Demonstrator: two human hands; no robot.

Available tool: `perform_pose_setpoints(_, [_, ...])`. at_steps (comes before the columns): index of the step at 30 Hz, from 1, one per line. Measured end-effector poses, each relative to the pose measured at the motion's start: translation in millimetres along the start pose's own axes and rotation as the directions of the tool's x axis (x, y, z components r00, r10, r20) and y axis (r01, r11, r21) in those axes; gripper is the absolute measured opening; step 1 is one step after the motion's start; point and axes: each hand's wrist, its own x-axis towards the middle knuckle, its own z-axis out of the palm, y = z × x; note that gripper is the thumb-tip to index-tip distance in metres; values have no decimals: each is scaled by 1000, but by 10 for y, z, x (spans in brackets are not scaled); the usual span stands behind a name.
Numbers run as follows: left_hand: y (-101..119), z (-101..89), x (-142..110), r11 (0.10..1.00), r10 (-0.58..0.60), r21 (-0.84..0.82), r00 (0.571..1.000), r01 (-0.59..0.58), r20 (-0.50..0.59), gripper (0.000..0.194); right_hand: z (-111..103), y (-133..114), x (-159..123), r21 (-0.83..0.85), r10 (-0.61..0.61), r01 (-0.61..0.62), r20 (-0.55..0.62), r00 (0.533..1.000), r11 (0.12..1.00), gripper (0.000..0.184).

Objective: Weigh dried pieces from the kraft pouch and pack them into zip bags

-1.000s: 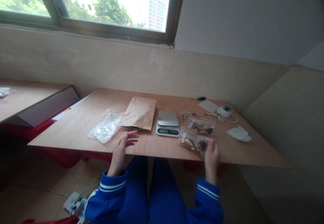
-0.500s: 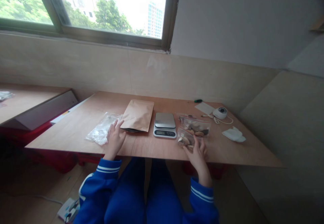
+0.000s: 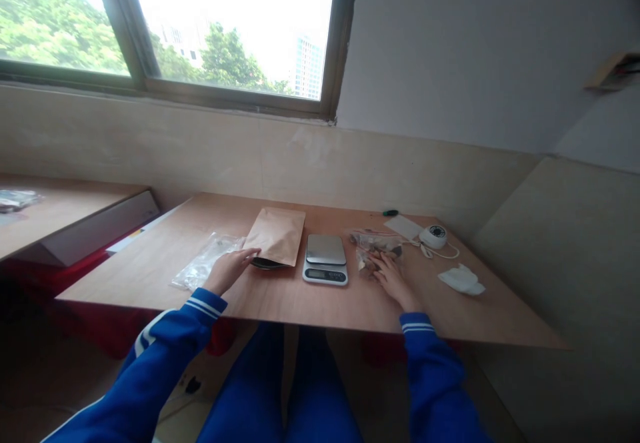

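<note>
My left hand (image 3: 231, 271) reaches to the near left corner of a brown kraft paper pouch (image 3: 277, 236), its fingertips closed at the mouth edge, where a dark inside shows. Under that wrist lies a pile of clear plastic bags (image 3: 203, 263). My right hand (image 3: 393, 279) rests with fingers spread over clear zip bags (image 3: 367, 239) holding pale and dark dried pieces; the fingers partly hide them. Between the hands stands a white kitchen scale (image 3: 325, 259) with a bare metal plate.
Right of the zip bags lie a crumpled white tissue (image 3: 463, 279), a white dome camera (image 3: 433, 235) with its cable, a white paper sheet (image 3: 403, 227) and a green-handled screwdriver (image 3: 391, 213). Another table (image 3: 70, 196) stands at the left.
My right hand let go of the near zip bag, which now lies closer to the others, and spread over them. My left hand moved from over the clear bags to the pouch's mouth.
</note>
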Motion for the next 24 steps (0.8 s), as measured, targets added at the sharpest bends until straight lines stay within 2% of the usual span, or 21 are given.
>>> perform_pose_setpoints(2, [53,-70,11,1000,12,-4,999,-12,-34,33,-81,-110,-6,10,29,-28,-51,998,1000,45])
perform_pose_setpoints(4, [142,-150,25,998,56,-24,993,-59,-102,33,-203,-358,-59,83,0,11,-133,991,996,44])
perform_pose_setpoints(6, [265,-232,49,989,122,-56,975,-134,-186,31,-353,-742,-140,220,-162,204,-193,968,954,40])
perform_pose_setpoints(8, [406,-308,80,978,162,-89,955,-189,-249,29,-487,-1208,-220,373,-355,399,-183,917,838,35])
perform_pose_setpoints(10, [540,-375,104,967,179,-125,939,-224,-294,28,-550,-1662,-270,461,-503,532,-197,842,710,33])
perform_pose_setpoints(12, [641,-433,108,954,188,-165,928,-250,-322,29,-521,-2017,-284,419,-599,640,-243,763,645,34])
perform_pose_setpoints(14, [695,-479,86,953,160,-189,923,-237,-349,29,-429,-2235,-278,291,-662,697,-222,716,656,34])
perform_pose_setpoints(16, [714,-502,42,966,103,-183,922,-182,-373,27,-326,-2342,-277,177,-672,689,-156,724,702,31])
perform_pose_setpoints(19, [735,-479,-35,979,57,-160,923,-126,-380,23,-227,-2401,-290,69,-614,616,-47,788,785,27])
perform_pose_setpoints(24, [854,-353,-110,975,134,-113,907,-193,-399,22,-192,-2471,-207,-17,-484,485,48,874,874,24])
